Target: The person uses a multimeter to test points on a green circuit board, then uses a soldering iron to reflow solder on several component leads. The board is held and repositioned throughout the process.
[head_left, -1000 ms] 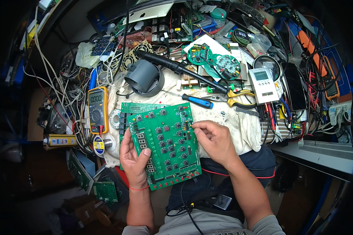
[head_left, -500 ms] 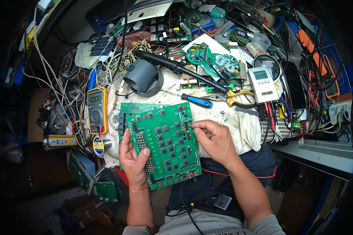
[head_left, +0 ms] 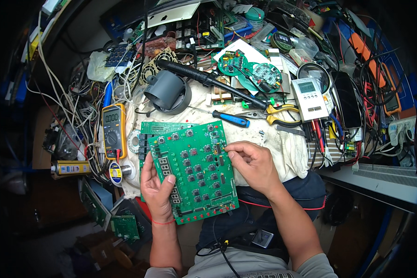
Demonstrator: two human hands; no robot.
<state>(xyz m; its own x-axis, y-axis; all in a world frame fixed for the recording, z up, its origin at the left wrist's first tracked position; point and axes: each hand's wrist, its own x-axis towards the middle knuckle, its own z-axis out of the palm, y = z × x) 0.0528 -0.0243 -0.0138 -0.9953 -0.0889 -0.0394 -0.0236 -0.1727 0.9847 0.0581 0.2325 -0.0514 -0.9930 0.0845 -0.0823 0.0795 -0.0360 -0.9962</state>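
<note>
A green circuit board [head_left: 206,187] with rows of small push buttons, two black digit displays and red LEDs along its lower edge is tilted in front of me. My left hand [head_left: 156,192] grips its left side, thumb on top by the lower display and fingers underneath. At the right edge, the bent fingers and thumb of my right hand [head_left: 251,164] pinch the board beside some small components; the exact fingertip contact is partly hidden. Under it, a second green board [head_left: 160,127] with black blocks on its left side shows only in part.
Beyond the boards lie a blue-black screwdriver [head_left: 231,118], yellow-handled pliers [head_left: 282,116] and a grey cylindrical part [head_left: 164,90]. A yellow multimeter [head_left: 113,132] and solder spool [head_left: 116,171] are left; a white handheld tester [head_left: 312,99] is right. Cables and electronics crowd the back.
The view has shifted very slightly. Both hands keep their places on the board, and nothing has been let go or taken hold of.
</note>
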